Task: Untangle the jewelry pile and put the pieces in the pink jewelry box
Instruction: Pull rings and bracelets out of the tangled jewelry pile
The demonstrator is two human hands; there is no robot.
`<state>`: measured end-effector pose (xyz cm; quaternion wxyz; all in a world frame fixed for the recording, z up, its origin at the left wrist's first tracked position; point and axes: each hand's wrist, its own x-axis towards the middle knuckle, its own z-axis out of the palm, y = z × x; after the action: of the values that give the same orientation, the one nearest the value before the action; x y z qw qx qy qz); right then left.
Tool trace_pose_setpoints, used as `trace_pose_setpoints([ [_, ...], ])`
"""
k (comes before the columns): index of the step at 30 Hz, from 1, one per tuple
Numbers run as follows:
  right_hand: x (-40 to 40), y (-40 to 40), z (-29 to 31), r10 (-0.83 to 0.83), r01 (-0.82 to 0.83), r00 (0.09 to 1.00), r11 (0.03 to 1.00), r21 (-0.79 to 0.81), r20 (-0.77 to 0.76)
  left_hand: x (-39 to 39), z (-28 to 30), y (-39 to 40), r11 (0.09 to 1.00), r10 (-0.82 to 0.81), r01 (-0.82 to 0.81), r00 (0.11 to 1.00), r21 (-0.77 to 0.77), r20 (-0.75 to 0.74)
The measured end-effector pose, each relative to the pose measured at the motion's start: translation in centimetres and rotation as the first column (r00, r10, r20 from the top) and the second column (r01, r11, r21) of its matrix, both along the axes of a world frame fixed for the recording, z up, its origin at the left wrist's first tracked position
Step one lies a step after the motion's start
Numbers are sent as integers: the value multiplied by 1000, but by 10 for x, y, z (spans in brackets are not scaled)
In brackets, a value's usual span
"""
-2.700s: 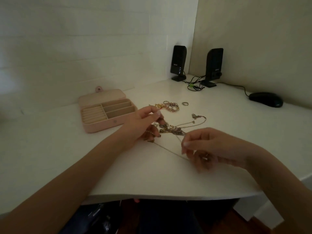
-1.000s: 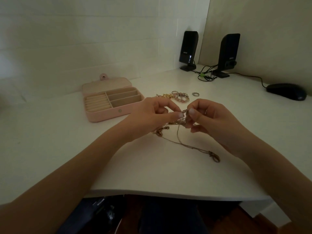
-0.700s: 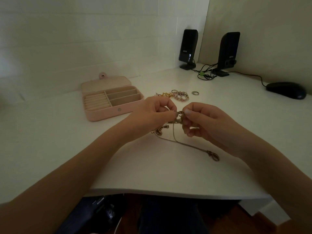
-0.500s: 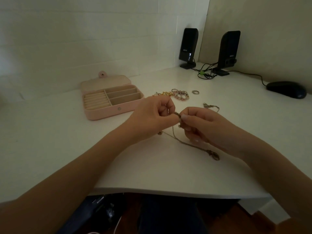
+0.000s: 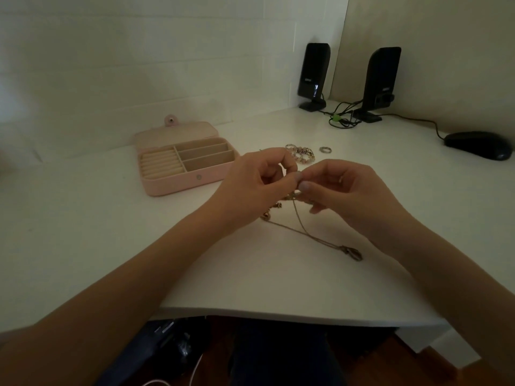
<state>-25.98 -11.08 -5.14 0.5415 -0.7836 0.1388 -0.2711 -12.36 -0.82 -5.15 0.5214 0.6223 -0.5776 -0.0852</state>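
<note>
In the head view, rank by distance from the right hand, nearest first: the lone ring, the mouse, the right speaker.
From the right hand:
1. Lone ring, just beyond the hand.
2. Mouse, far right on the desk.
3. Right speaker, against the back wall.

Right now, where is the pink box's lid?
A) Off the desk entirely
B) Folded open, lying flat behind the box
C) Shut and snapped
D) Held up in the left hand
B: the lid lies flat behind the pink box, whose compartments show, while both the left hand and the right hand pinch the tangled chains away from it.
</note>
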Motion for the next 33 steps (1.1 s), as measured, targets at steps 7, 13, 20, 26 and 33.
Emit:
trace_pose_setpoints([
  [7,0,-1,2,-57,51,997,991,120,44,1,-1,0,994,-17,20,999,109,-33],
  [13,0,0,5,38,-64,997,917,395,72,0,-2,0,982,-6,4,1000,189,14],
  [20,-2,-6,11,-51,-81,981,766,638,186,2,-2,-1,971,-6,29,995,238,-96],
  [26,-3,-7,10,-49,-56,986,801,596,159,1,1,-1,965,-40,86,982,248,-183],
  [33,-3,-9,12,-66,-135,968,672,729,241,4,1,-1,967,-50,118,956,225,-289],
])
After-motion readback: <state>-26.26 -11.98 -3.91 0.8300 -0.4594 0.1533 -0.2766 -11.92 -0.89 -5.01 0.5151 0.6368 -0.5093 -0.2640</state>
